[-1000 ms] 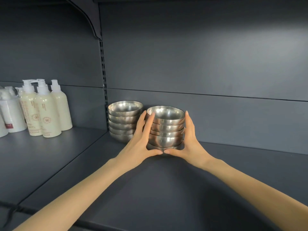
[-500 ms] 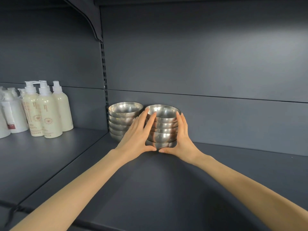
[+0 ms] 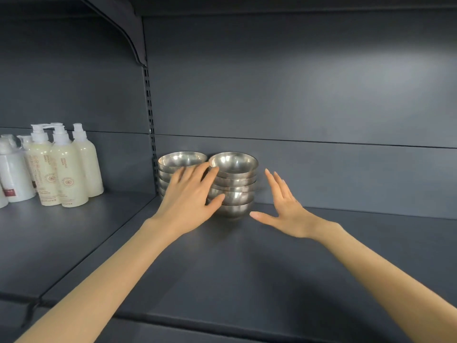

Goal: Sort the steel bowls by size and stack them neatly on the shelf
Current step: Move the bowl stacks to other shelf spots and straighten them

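Two stacks of steel bowls stand side by side at the back of the dark grey shelf. The right stack holds several bowls, and the left stack is partly hidden behind my left hand. My left hand lies with straight fingers against the left side of the right stack, its thumb touching a lower bowl. My right hand is open, fingers spread, just right of that stack and apart from it.
Several cream and white pump bottles stand on the neighbouring shelf section to the left. A slotted upright divides the sections, with a bracket above. The back panel rises close behind the bowls.
Both hands cupped the right stack and slid it back and left beside the other stack. My right hand has since let go and drawn away to the right; my left hand's fingers have flattened.
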A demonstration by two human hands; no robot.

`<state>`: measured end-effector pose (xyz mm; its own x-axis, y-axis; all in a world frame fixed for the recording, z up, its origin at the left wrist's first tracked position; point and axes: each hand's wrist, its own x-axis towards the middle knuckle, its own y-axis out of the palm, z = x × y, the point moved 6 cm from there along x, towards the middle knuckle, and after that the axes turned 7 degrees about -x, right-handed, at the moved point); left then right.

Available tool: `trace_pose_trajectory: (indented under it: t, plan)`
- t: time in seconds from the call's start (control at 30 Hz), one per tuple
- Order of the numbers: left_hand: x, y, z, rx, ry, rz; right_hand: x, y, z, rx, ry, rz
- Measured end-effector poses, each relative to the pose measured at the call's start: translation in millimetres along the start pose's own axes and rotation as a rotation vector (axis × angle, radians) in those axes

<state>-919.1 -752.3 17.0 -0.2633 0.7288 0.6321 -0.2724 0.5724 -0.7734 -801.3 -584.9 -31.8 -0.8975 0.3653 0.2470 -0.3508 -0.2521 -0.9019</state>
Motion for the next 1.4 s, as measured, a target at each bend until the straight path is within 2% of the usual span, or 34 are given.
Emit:
trace_pose_trajectory:
  t: [0.1,0.2,0.3,0.47,0.8,1.07,1.4]
  plan:
    - [-15,-10,-5,-0.035,-0.142,0.148,-48,-18,-11,-0.13,0.199,0.161]
    - [-33,-10,-24,-0.062,-0.161,0.264,-104,-36,-12,-0.261,0.303,0.078]
    - [-54,-10,-47,-0.118,-0.134,0.252,-162,-48,-9,-0.4,0.36,-0.068]
    - [-87,-11,-82,-0.137,-0.001,0.125,-249,-63,-22,-0.592,0.513,-0.175]
    - [-107,-15,-150,-0.232,0.012,0.197,-395,-98,-44,-0.621,0.78,-0.214]
    - [-96,-38,-266,-0.308,0.154,0.204,-509,-135,-59,-0.683,0.94,-0.18]
    - [-69,-21,-420,-0.397,0.361,0.28,-610,-179,-108,-0.708,1.162,-0.187]
